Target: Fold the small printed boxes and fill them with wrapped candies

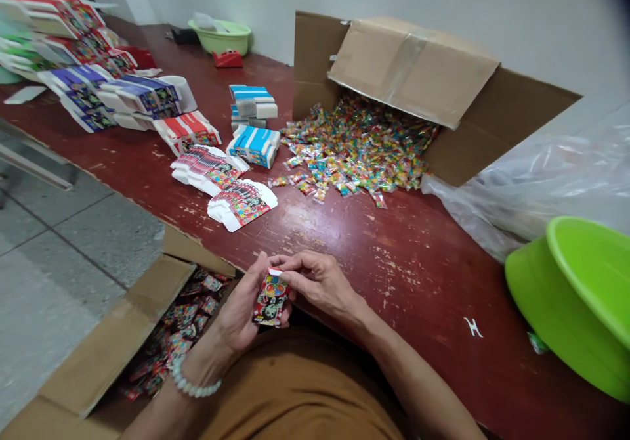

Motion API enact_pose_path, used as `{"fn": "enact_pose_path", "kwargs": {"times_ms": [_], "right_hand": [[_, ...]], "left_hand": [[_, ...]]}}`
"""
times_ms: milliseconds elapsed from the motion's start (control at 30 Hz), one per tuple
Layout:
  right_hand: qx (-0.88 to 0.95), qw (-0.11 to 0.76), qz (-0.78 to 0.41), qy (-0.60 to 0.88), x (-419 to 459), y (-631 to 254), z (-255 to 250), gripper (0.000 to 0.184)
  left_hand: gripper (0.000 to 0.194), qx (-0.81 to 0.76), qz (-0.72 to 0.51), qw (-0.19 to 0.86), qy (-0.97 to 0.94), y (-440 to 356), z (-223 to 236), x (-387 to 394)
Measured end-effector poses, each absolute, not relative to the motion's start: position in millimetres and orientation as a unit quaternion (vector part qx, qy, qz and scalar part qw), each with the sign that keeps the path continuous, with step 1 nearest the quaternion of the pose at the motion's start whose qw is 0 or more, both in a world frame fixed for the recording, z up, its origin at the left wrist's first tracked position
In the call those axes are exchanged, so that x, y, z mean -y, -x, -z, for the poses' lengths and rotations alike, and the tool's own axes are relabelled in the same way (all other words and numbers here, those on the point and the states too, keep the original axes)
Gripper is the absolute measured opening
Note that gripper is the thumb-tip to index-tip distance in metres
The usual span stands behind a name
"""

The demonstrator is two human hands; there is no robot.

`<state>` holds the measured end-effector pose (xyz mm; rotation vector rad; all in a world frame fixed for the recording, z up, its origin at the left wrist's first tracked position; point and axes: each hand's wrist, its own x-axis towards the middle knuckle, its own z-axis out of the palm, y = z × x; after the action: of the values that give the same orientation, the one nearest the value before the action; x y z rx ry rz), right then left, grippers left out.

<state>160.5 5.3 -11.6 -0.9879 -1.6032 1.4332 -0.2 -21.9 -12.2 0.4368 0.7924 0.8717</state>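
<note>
A small printed candy box [272, 299], red and black with bright pictures, is held upright close to my body. My left hand [241, 308] wraps round it from the side and beneath. At its top end, the fingers of my right hand [319, 282] pinch the white flap edge. Whether anything is inside the box cannot be seen. Beyond my hands lie fanned stacks of flat red cartons [246, 205]. Farther back, many small clear-wrapped colourful candies [339, 164] spill from a tipped cardboard box [413, 66].
An open cardboard carton [123, 335] with many filled-looking small boxes [182, 328] stands below at left. Blue carton bundles [253, 146] and purple ones [142, 95] sit on the red table [394, 263]. A green tub [546, 295] stands at right.
</note>
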Motion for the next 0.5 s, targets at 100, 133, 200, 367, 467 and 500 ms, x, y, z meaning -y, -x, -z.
{"fn": "enact_pose_path", "kwargs": {"times_ms": [100, 133, 200, 367, 467, 500], "right_hand": [[0.499, 0.370, -0.676, 0.398, -8, -153, 12, 0.029], [0.465, 0.366, -0.704, 0.392, -9, -151, 11, 0.032], [0.442, 0.366, -0.725, 0.380, -10, -149, 11, 0.034], [0.624, 0.380, -0.597, 0.331, -11, -158, 5, 0.017], [0.733, 0.358, -0.496, 0.299, -10, -162, 6, 0.008], [0.750, 0.353, -0.472, 0.299, -9, -161, 7, 0.005]], "left_hand": [[0.065, -0.380, -0.436, 0.785, -0.221, -3, 14, 24], [0.067, -0.380, -0.437, 0.783, -0.226, -3, 14, 24], [0.070, -0.379, -0.435, 0.783, -0.232, -1, 16, 25], [0.066, -0.362, -0.420, 0.806, -0.206, 6, 21, 23], [0.059, -0.364, -0.418, 0.810, -0.189, 3, 21, 19], [0.054, -0.375, -0.425, 0.803, -0.185, 2, 21, 18]]}}
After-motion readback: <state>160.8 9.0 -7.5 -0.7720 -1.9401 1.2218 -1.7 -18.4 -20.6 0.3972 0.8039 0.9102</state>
